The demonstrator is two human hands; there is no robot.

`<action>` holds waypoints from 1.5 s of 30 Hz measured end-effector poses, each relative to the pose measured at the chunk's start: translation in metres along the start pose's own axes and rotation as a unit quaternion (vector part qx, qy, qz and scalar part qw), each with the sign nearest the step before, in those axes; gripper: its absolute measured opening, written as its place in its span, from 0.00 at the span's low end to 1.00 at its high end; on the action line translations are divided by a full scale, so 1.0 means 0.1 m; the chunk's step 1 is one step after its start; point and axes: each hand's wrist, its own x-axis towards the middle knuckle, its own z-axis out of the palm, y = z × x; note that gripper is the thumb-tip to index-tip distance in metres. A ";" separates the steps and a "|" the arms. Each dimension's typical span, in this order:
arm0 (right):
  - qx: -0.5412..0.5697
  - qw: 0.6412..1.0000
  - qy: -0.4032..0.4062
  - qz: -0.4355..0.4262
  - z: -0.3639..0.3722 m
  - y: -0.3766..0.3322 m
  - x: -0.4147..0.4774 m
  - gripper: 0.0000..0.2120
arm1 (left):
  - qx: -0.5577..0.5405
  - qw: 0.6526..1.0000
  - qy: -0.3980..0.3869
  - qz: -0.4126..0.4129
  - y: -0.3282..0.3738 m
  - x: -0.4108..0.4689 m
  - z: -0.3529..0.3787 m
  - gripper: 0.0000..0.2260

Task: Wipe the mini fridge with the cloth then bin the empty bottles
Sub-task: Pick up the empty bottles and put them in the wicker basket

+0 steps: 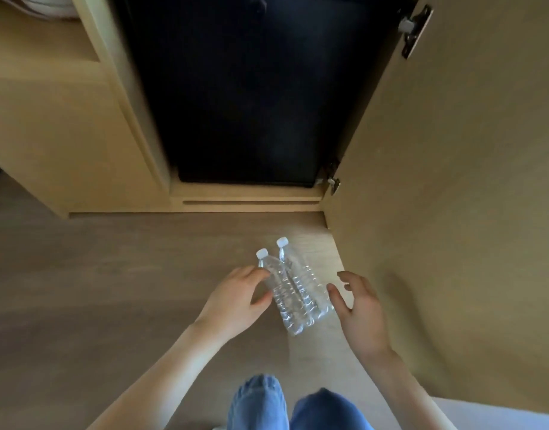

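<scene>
Two empty bottles (288,308) are lying side by side on the floor (112,274), touching along their length, white caps (262,252) pointing away from me twd the cabinet (81,135). They're sitting just in front of the mini fridge (251,88), whose dark front is filling the cabinet opening. The cabinet door (453,150) is hanging open on the right.

My left hand (236,297) is curving round the left bottle (281,296) near its shoulder, fingers and thumb at its side. Prob touching, but I can't tell if it's actually clamping. My right hand (358,305) is hovering just beside the right bottle (304,283), fingers spread apart, holding nothing; thumb tip v. close to the plastic, maybe brushing it.

Progress, as I'm judging it: no cloth is showing anywhere and both hands are going for bottles, so wiping is prob done, tho nothing here confirms it. The fridge front is too dark to say if it's clean. Binning is only starting: neither bottle is lifted, both are resting on the floor, no bin in view. Left to do: grab both, find bin, drop them in.
</scene>
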 end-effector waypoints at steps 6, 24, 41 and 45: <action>-0.044 0.997 -0.059 0.003 0.36 0.36 0.23 0.19 | -0.005 0.998 -0.047 -0.041 -0.08 0.32 0.58 0.15; -0.001 0.978 -0.182 0.098 1.11 1.04 0.40 0.31 | -0.328 0.862 -0.052 -0.382 -0.19 0.64 1.65 0.22; 0.145 0.968 -0.073 0.193 0.24 -0.31 -0.35 0.23 | -0.301 0.868 0.012 -0.394 0.31 -0.35 0.28 0.19; 0.174 0.964 -0.067 0.188 -0.43 -1.06 -0.61 0.19 | -0.307 0.864 0.013 -0.398 0.69 -0.85 -0.59 0.20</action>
